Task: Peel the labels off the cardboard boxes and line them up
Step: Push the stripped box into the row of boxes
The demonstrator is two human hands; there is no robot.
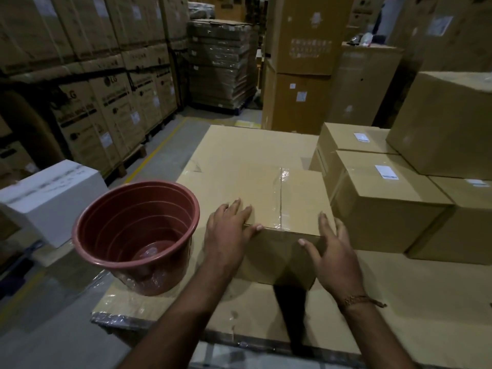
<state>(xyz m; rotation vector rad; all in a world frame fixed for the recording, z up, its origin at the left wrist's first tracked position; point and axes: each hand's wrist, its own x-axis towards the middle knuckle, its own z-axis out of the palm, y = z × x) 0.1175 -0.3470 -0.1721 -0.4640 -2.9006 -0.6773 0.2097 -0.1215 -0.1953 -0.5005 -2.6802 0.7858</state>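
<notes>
Both hands on the near box (269,209), which sits on the counter (372,315) (a big flat cardboard sheet). Left hand (229,230) lies flat on its top at the near-left corner, fingers straight, thumb along the near edge. Right hand (332,254) is spread open against the near-right corner, nothing grasped. No label visible on this box's top, only clear tape down the seam, so it looks done, or its label is on a face I can't see. Right of it, touching: a stack of boxes with labels on, one (386,172) on the closest box (383,198), one (361,137) on the box behind, another (478,183) at far right. Red bucket (138,235) to the left, just beside the left hand; can't see peeled labels in it. Judgement: early to mid, at least three labels left, lining up not finished.
</notes>
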